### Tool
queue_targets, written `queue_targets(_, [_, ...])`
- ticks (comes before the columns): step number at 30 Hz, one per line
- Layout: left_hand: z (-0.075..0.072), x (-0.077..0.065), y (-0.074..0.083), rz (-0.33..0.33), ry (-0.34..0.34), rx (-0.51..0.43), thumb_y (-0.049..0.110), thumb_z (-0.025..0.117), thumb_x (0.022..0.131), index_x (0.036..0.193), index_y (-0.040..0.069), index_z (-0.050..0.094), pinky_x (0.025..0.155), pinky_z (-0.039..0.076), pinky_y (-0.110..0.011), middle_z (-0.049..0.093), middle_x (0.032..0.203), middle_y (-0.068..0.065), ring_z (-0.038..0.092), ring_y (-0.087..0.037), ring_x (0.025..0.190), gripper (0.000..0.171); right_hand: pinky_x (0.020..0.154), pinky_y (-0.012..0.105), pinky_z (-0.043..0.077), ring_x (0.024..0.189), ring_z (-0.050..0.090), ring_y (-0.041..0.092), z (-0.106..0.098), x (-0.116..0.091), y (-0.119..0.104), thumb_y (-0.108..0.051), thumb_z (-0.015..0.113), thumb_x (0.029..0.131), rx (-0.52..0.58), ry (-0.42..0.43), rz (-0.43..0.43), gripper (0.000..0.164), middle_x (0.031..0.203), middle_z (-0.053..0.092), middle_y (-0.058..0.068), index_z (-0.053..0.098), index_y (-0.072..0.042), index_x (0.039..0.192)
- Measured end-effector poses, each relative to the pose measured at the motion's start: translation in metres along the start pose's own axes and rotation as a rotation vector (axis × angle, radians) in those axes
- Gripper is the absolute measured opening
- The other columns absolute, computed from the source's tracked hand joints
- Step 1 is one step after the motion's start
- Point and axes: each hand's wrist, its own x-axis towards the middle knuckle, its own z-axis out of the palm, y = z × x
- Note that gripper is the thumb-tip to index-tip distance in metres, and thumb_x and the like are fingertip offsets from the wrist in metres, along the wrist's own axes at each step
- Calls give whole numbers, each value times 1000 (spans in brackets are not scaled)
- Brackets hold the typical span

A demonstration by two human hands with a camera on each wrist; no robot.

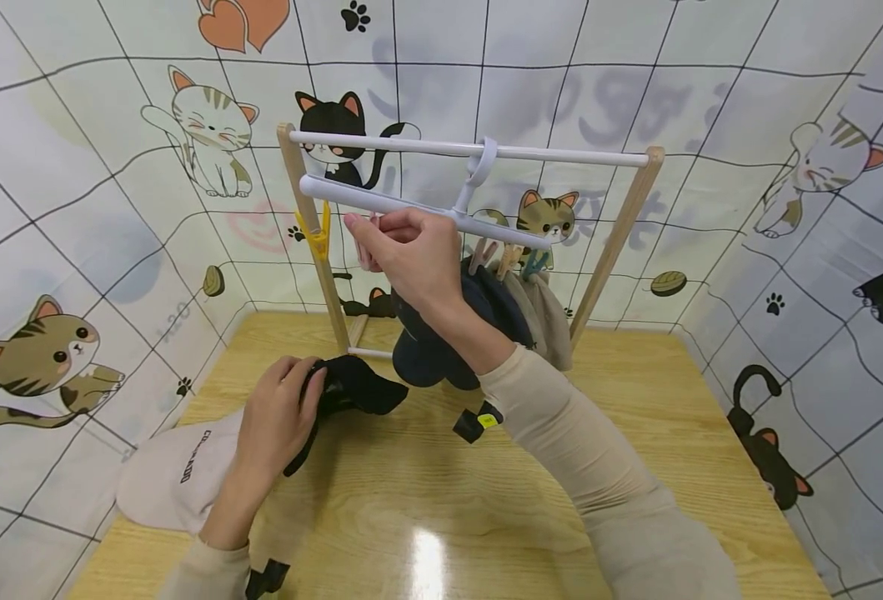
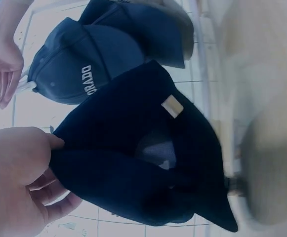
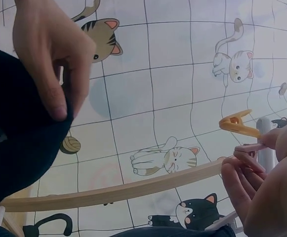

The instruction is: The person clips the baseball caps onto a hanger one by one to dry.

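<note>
My left hand (image 1: pixel 272 421) pinches the edge of a black cap (image 1: pixel 354 385), held up over the table's left side; in the left wrist view the cap's open inside, with a pale label, faces the camera. Raised to the white hanger (image 1: pixel 381 198), my right hand (image 1: pixel 422 258) holds a pink clothespin (image 3: pixel 248 154) between thumb and fingers, just below the hanger bar. A yellow clothespin (image 1: pixel 319 239) is on the hanger's left end. Behind my right forearm hang dark blue caps (image 1: pixel 429 354) and a beige cap (image 1: pixel 549 312).
The hanger hooks over the white rail (image 1: pixel 569 155) of a rack with wooden posts (image 1: pixel 621 237). Pink, tan and teal clothespins (image 1: pixel 536 263) sit along its right half. A pale cap (image 1: pixel 163 479) with lettering lies on the wooden table (image 1: pixel 426 492) at left. Cat-printed sheeting surrounds the table.
</note>
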Motion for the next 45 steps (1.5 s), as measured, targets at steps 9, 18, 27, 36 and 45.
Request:
queue_targets(9, [1,24,-6,-124,89,-52,6,76,102,97,-8,79,58,53,-39,75,77,-19,72,-33,65,15,72,32,65,77,79,28,-8,0,1,-32,84,103,-84,-48,-1,27,88,83,11,88,-5,104])
queue_targets(18, [-2,45,0,-345,69,-114,15,72,103,93,-3,77,64,53,-36,78,77,-20,76,-35,66,22,70,32,68,74,80,24,-10,0,4,-31,83,103,-80,-62,27,28,90,84,13,88,-4,107])
queue_targets(27, [2,61,9,-485,93,-163,21,63,100,84,2,71,68,44,-36,74,75,-20,65,-34,66,25,74,38,72,76,87,23,-7,0,5,-27,83,104,18,-65,70,29,97,87,18,86,1,112])
queue_targets(36, [12,81,17,-477,212,-237,21,65,101,84,0,69,67,44,-24,75,76,-22,56,-3,63,27,75,38,72,82,88,25,-6,0,5,-27,84,104,67,-61,103,29,100,87,18,86,1,112])
queue_targets(45, [22,98,33,-519,208,-397,19,70,103,92,2,69,68,46,-10,76,82,-22,57,13,67,21,76,40,72,81,87,25,-3,-2,9,-25,87,102,128,-37,132,29,100,85,20,85,3,109])
